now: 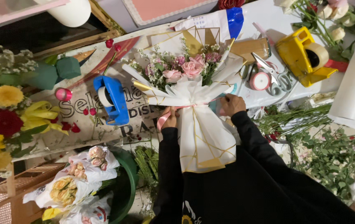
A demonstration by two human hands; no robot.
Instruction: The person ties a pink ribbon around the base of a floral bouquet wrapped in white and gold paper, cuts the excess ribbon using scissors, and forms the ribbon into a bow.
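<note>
Two hands on one bouquet. Your left hand (170, 119) pinches the pink ribbon (164, 119) at the neck of the wrapped bouquet (194, 103), fingers closed on the ribbon's loose end. Your right hand (231, 104) sits on the other side of that neck, fingers curled against the white-and-gold wrapping paper (205, 143); it looks like it grips the other ribbon end, but I cannot tell for sure, since the end is hidden.

The bouquet lies flat on the worktable (268, 25), pink roses (185, 69) pointing away from you, wrapped stem end toward your body.

Step in hand, as a judgement: you're tying the ribbon round the neck, ribbon already wrapped, knot not yet finished. Next move calls for even pull from both sides so the paper gathers tight without tearing, then a cross-over of the ends.

Around the bouquet: blue tape dispenser (113, 99) just left of it, small pink ribbon spool (63, 94) further left. Scissors (275, 74) and a red-and-white tape roll (260, 81) near its right side, yellow tape dispenser (304, 56) beyond those. Green bucket (123, 186) with smaller wrapped bouquets (82, 178) below-left of it. Yellow and red flowers (3, 112) far left. Cut greenery (326, 157) right of the stem end.
</note>
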